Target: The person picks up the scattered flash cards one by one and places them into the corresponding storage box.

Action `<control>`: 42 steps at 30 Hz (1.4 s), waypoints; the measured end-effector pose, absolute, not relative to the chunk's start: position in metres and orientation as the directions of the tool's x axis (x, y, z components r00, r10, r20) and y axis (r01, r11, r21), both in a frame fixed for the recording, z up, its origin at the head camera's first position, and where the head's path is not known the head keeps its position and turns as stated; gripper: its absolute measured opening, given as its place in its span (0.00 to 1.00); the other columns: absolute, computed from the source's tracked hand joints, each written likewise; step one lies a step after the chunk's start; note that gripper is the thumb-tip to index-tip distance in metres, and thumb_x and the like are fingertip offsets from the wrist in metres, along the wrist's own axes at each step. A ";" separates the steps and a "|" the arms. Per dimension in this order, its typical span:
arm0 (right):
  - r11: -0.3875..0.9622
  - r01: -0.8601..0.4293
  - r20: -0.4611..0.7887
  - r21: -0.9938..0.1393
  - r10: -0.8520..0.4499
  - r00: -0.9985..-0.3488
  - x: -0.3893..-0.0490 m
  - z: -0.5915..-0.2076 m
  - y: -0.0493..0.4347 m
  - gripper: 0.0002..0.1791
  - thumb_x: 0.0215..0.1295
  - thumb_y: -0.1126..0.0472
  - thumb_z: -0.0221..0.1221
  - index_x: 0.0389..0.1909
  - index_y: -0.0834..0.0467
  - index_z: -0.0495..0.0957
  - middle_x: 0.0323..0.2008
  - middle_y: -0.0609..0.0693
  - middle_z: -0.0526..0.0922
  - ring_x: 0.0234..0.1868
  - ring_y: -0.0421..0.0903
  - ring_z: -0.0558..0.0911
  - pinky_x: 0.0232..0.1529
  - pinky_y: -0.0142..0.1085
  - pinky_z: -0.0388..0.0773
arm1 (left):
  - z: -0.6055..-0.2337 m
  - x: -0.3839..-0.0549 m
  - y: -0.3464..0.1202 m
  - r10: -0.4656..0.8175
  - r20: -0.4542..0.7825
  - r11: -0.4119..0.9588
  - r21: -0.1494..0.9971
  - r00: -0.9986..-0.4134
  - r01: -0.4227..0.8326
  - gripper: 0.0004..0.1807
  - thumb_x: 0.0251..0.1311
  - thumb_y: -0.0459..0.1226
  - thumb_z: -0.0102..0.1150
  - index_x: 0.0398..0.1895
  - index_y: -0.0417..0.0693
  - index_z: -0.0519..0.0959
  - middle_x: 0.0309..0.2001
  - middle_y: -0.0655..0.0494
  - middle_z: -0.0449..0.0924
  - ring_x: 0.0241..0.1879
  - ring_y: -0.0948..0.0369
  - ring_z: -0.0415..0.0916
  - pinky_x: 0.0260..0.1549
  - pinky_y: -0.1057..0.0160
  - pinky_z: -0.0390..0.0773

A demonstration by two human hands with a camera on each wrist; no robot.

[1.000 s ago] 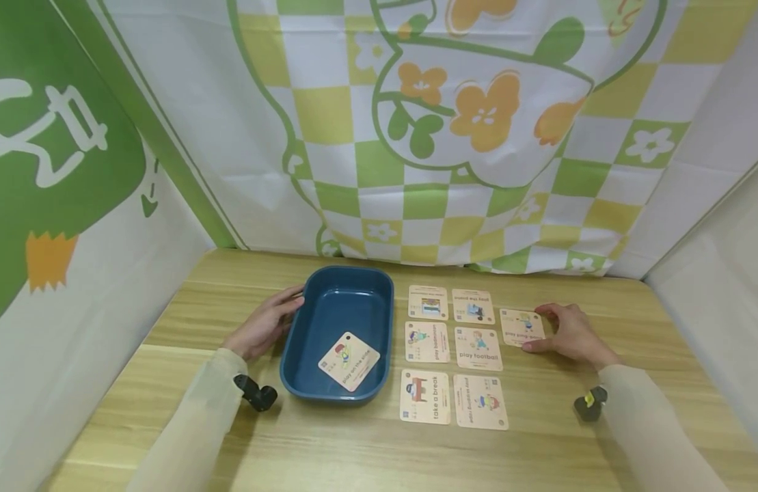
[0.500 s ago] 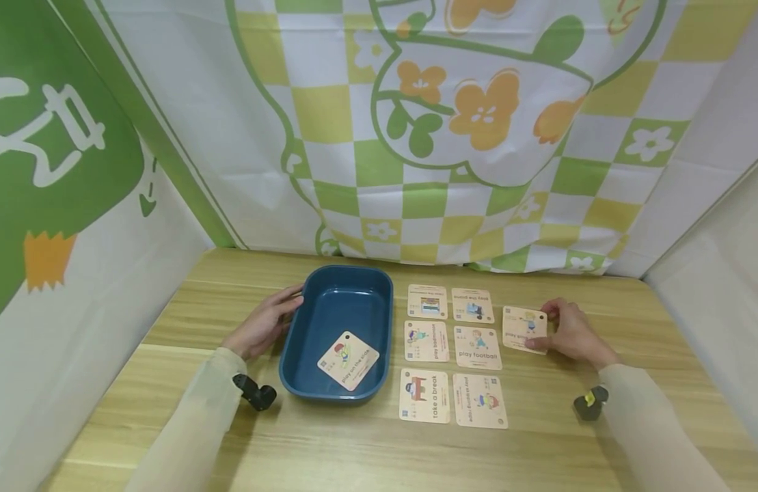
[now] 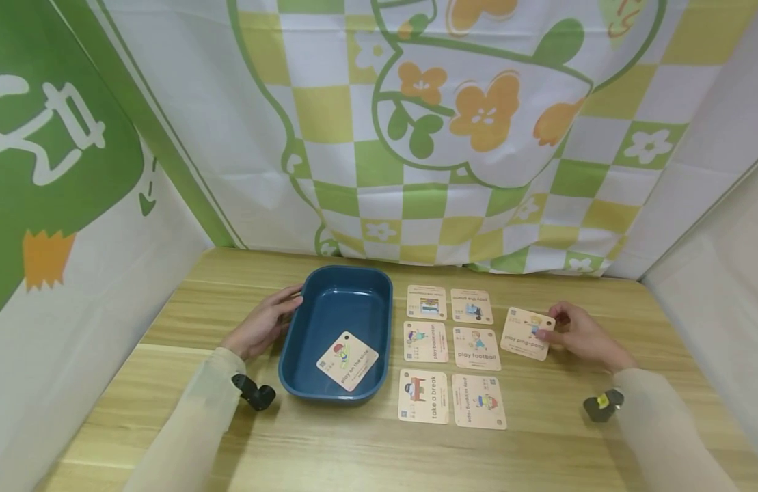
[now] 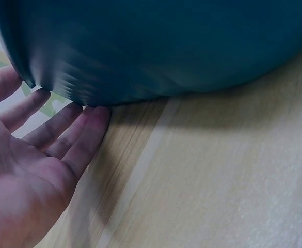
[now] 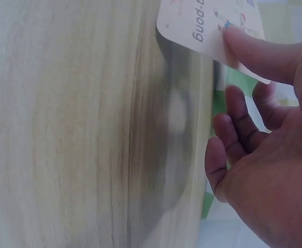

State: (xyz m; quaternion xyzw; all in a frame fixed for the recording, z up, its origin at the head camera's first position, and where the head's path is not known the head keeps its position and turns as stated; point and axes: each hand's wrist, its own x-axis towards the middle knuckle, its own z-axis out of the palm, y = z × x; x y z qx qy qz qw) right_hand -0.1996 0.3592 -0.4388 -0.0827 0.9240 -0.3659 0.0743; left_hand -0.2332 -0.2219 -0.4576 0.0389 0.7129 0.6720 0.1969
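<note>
In the head view my right hand pinches a square picture card at its right edge, thumb on the printed face that reads "play ping-pong". The right wrist view shows this card tilted above the wood, the other fingers loosely bent below it. On the left, my left hand rests against the outer side of a blue tray, thumb at the rim. Its fingers reach out fairly straight to the tray wall in the left wrist view. One card, "play on the slide", lies inside the tray.
Several more cards lie face up in two columns right of the tray, among them "play football" and "take a break". All stand on a wooden table. A checkered cloth hangs behind its far edge.
My right hand has picked up the ping-pong card by its right edge; the card has turned and tilted, and the hand has shifted slightly right. The left hand and tray have stayed put.
</note>
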 end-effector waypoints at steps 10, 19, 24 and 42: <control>0.711 -0.116 -0.069 -0.693 -0.226 -0.972 -0.195 -0.434 0.362 0.16 0.69 0.63 0.64 0.47 0.70 0.72 0.45 0.60 0.78 0.46 0.51 0.77 0.41 0.31 0.76 | -0.457 -0.232 -0.222 0.332 -0.221 0.088 0.975 -0.917 -0.203 0.34 0.80 0.43 0.43 0.81 0.39 0.48 0.77 0.36 0.53 0.72 0.43 0.59 0.71 0.45 0.60; 0.691 -0.131 -0.048 -0.711 -0.234 -0.971 -0.193 -0.426 0.360 0.15 0.72 0.61 0.62 0.47 0.70 0.76 0.46 0.62 0.78 0.46 0.53 0.76 0.35 0.36 0.80 | -0.458 -0.233 -0.222 0.327 -0.224 0.094 0.974 -0.918 -0.204 0.34 0.80 0.43 0.44 0.81 0.39 0.49 0.77 0.36 0.55 0.71 0.45 0.62 0.71 0.44 0.60; 0.695 -0.133 -0.039 -0.706 -0.226 -0.973 -0.190 -0.424 0.359 0.15 0.72 0.60 0.63 0.47 0.70 0.78 0.48 0.64 0.78 0.45 0.55 0.77 0.33 0.37 0.82 | -0.458 -0.233 -0.221 0.321 -0.230 0.095 0.973 -0.919 -0.210 0.34 0.80 0.43 0.44 0.81 0.39 0.49 0.77 0.37 0.54 0.72 0.43 0.60 0.72 0.44 0.58; 0.716 -0.175 0.067 -0.675 -0.176 -0.982 -0.186 -0.402 0.342 0.16 0.73 0.54 0.62 0.46 0.66 0.81 0.47 0.60 0.83 0.45 0.48 0.78 0.41 0.30 0.79 | -0.456 -0.234 -0.222 0.326 -0.231 0.090 0.973 -0.917 -0.214 0.34 0.80 0.43 0.43 0.81 0.40 0.50 0.77 0.37 0.53 0.73 0.42 0.58 0.72 0.41 0.56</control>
